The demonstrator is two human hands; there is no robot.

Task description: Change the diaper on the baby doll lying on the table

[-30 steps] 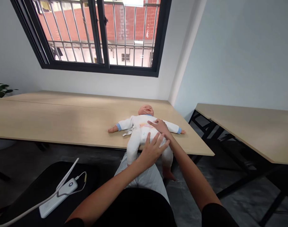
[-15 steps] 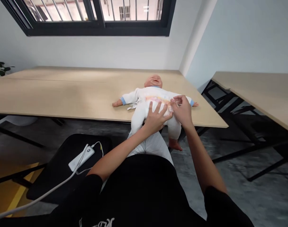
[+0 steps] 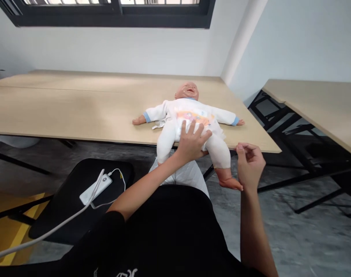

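A baby doll (image 3: 189, 92) lies on its back at the front edge of the table, arms spread and legs hanging over. It wears a white outfit with blue cuffs, and a white diaper (image 3: 193, 116) with a coloured print is around its hips. My left hand (image 3: 191, 142) rests on the front of the diaper between the legs, fingers spread. At the table edge, right of the doll's leg and above its foot (image 3: 229, 181), my right hand (image 3: 250, 161) is off the doll. Its fingers are curled, thumb towards the index finger; anything between them is too small to make out.
The wooden table (image 3: 77, 111) runs left beneath a window. A second table (image 3: 316, 96) stands at the right, with a gap between. On a black chair (image 3: 68, 204) at the left lies a white power bank (image 3: 96, 188) with cables.
My right hand has left the diaper's right side and moved right and down, past the doll's leg. My left hand stays on the diaper. The view has tilted down a little.
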